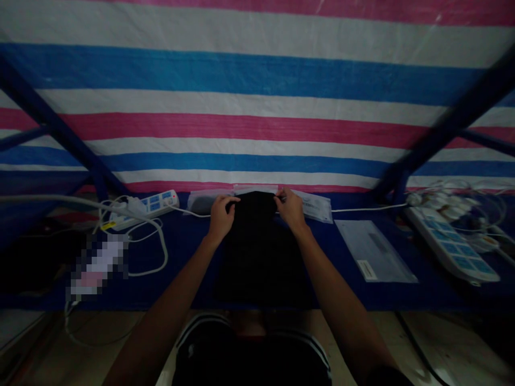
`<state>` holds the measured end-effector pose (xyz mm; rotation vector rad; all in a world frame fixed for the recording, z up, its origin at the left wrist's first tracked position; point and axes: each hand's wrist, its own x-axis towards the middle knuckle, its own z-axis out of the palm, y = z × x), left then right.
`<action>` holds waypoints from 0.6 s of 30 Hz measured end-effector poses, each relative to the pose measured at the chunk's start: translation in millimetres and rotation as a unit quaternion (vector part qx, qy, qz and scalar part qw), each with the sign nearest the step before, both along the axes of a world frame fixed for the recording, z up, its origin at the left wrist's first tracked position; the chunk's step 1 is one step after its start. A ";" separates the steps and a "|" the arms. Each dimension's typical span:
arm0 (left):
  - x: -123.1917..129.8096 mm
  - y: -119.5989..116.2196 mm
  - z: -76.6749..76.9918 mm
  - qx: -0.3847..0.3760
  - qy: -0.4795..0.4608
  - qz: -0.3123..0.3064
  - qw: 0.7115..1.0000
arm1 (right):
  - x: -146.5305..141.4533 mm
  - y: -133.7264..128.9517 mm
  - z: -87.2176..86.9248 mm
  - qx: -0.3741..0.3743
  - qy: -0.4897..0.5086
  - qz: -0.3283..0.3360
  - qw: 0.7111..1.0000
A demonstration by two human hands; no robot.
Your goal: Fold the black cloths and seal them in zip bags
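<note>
A black cloth item lies flat on the dark blue surface, its narrower end pointing away from me. My left hand pinches the far left corner of the cloth between thumb and fingers. At the far right corner, my right hand has its fingers closed on the edge. Behind the cloth and both hands are clear plastic bags, partly covered. One more clear bag with a small white label lies flat to the right.
Power strips stand at the left and right, with tangled white cables. A blurred pale object is at the left. Blue metal struts flank a striped sheet behind.
</note>
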<state>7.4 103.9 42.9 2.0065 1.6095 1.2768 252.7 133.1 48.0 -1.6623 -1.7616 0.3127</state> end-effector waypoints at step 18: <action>18.8 -129.4 -54.4 -0.054 0.295 -0.096 0.949 | -30.8 -170.3 -66.5 -0.025 -0.166 0.089 0.982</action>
